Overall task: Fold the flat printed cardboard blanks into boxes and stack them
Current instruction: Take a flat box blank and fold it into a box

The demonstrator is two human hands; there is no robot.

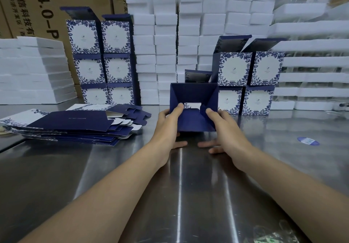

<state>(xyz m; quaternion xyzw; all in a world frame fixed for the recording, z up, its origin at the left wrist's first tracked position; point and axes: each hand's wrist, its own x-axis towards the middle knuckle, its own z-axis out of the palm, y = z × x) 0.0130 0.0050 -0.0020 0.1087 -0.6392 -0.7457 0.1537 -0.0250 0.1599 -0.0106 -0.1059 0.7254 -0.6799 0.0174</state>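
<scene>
Half-formed navy box (193, 108) held between both hands above the steel table (188, 186), open side toward camera. Left hand (168, 123) and right hand (224, 127) grip its sides, thumbs inside. Flat blanks (75, 125) lie left of the left hand; finished boxes (249, 82) are stacked beyond the right.

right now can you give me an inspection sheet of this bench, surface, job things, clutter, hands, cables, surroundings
surface: shiny metal table, reflective, bare in front of the arms
job's things: half-folded blue box held over the table; pile of flat blanks at left; folded boxes stacked at back left and back right, top lids open
clutter: blue and white sticker on the table at right
hands: left hand and right hand both grip the box, thumbs inside its opening
cables: nothing seen
surroundings: stacks of white foam blocks behind; brown cartons at back left
</scene>
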